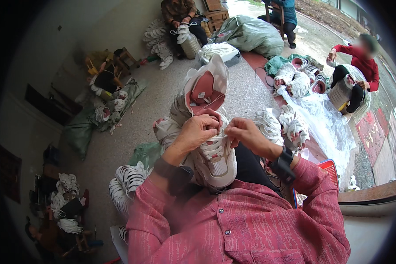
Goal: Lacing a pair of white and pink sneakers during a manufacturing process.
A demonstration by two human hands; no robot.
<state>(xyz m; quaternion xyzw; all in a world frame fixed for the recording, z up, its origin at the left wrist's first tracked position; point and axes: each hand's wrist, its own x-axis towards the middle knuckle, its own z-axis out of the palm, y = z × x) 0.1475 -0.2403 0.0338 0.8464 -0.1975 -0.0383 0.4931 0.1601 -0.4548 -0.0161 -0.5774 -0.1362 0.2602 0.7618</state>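
A white and beige sneaker upper with a pink lining stands in front of me, its toe end toward my body. My left hand is closed at the pink-lined opening, fingertips pinched at the tongue and lace area. On the other side of the lacing, my right hand is closed in a pinch on what looks like a thin white shoelace. White laces cross the front of the upper. Behind it, another pink-lined upper stands with its opening facing me. More uppers press against the left side.
Stacks of white uppers lie to the left and right. Clear plastic sheeting covers the floor at right, near a red basket. A large green sack stands at the back. Several people sit around, among them one in red.
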